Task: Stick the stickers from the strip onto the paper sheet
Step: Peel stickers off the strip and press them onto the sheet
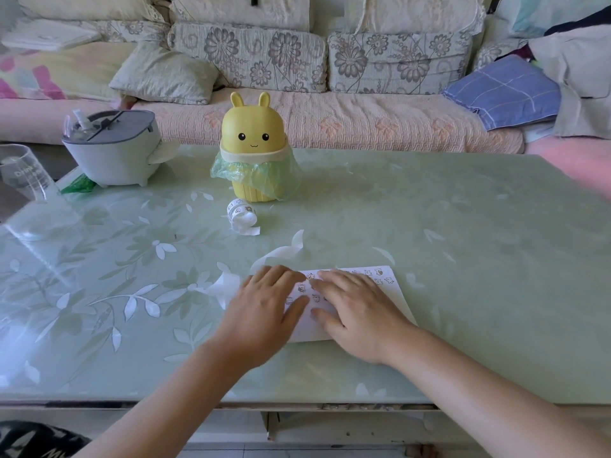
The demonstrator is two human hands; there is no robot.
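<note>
We see both hands lying flat, fingers straight and holding nothing. The left hand (264, 312) presses on the left end of the paper sheet (398, 300), and the right hand (360, 314) rests on its middle. The thumbs are close together, though we cannot tell whether they touch.

Small stickers (378, 272) show on the sheet between the fingers and along its far right part. Loose curls of white backing paper (281, 253) lie just beyond the sheet and off its left end. The strip (243, 215), a small coil with printed stickers, lies further beyond the sheet, to the left. Behind the strip, further from the sheet, stands a yellow rabbit-eared bin (253, 143) with a green liner. Far left of the sheet sits a grey appliance (112, 153). All of these are on the pale green worktop (463, 226), and beyond its far edge runs a flowered sofa (330, 120).
</note>
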